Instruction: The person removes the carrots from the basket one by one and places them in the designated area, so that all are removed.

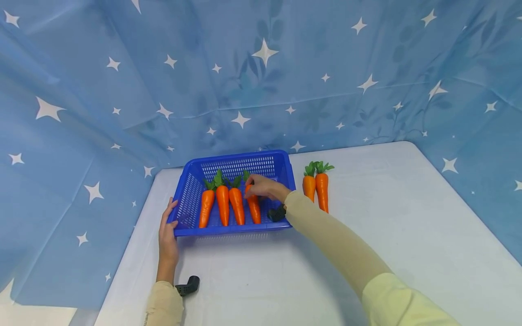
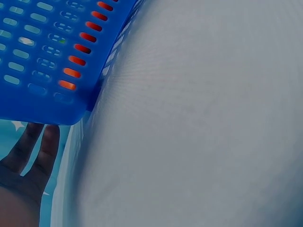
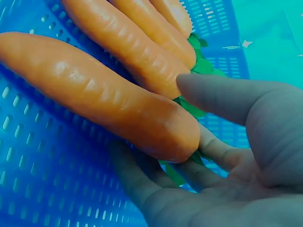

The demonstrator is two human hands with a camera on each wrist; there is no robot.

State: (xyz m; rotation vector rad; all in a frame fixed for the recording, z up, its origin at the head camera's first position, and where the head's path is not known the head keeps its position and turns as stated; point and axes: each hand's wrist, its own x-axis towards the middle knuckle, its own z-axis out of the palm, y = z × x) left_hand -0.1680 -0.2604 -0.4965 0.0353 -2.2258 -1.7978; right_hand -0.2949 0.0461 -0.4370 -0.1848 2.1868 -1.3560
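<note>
"What's at the near left?"

"The left hand (image 1: 168,237), its fingers straight and spread, touching a blue, rectangular, perforated plastic basket (image 1: 234,230)."

"And inside?"

"Four glossy orange carrots (image 1: 223,206) in a row, leafy green tops at the far end. The right hand (image 1: 267,185) is around the rightmost one's far end, thumb wide of the fingers."

"Beyond?"

"Right of the basket, two more orange carrots (image 1: 322,190) lie on the white counter (image 1: 408,253). Farthest hangs a blue, star-patterned cloth (image 1: 244,90)."
</note>
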